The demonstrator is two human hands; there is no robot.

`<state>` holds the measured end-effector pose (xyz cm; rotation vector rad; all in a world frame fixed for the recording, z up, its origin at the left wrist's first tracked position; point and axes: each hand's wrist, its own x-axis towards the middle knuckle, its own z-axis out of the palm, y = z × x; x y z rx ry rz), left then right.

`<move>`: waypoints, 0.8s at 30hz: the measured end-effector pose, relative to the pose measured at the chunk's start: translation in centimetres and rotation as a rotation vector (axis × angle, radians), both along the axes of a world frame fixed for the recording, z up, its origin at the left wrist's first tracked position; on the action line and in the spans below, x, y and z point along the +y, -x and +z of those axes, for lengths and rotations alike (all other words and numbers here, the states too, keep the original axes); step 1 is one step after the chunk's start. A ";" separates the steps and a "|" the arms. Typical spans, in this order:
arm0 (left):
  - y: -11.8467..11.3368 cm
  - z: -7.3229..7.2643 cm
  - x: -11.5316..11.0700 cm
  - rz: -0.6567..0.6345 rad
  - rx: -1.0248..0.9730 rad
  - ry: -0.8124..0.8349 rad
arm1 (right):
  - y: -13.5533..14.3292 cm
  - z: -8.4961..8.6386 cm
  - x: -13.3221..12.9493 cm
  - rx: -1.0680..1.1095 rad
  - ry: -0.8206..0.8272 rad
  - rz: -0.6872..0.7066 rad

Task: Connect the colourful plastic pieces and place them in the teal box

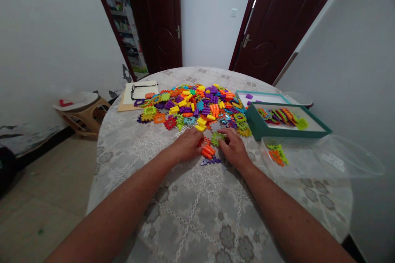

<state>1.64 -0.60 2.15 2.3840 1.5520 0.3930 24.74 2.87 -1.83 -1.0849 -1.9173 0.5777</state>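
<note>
My right hand [235, 148] pinches a yellow-green toy gear [217, 139] between thumb and fingers, just above the table. Opposite it, my left hand [190, 144] is closed, with its fingertips partly hidden. An orange-red gear piece [205, 142] shows right beside the left fingers; whether they grip it I cannot tell. Below lie joined orange tube pieces [208, 151] and a purple notched piece [211, 161]. Beyond both hands spreads a heap of colourful gears and tubes, with yellow tubes [201, 123] nearest the left hand.
A green-sided box [288, 132] with rows of gears stands to the right, a teal-edged tray [262, 93] behind it. In front is a clear plastic container [311, 168] near green and orange pieces [277, 155]. Glasses [132, 92] rest on paper at far left.
</note>
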 end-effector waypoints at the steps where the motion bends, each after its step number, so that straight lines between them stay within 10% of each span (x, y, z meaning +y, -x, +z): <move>1: -0.2 -0.2 0.0 0.013 -0.027 0.010 | 0.0 0.0 0.0 -0.004 -0.007 0.011; 11: -0.4 -2.5 -0.8 0.114 -0.448 -0.058 | 0.0 -0.3 -0.2 0.011 -0.027 0.018; 24: 1.2 -1.9 -0.6 0.061 -0.487 -0.001 | 1.8 0.8 -2.2 -0.036 -0.129 0.227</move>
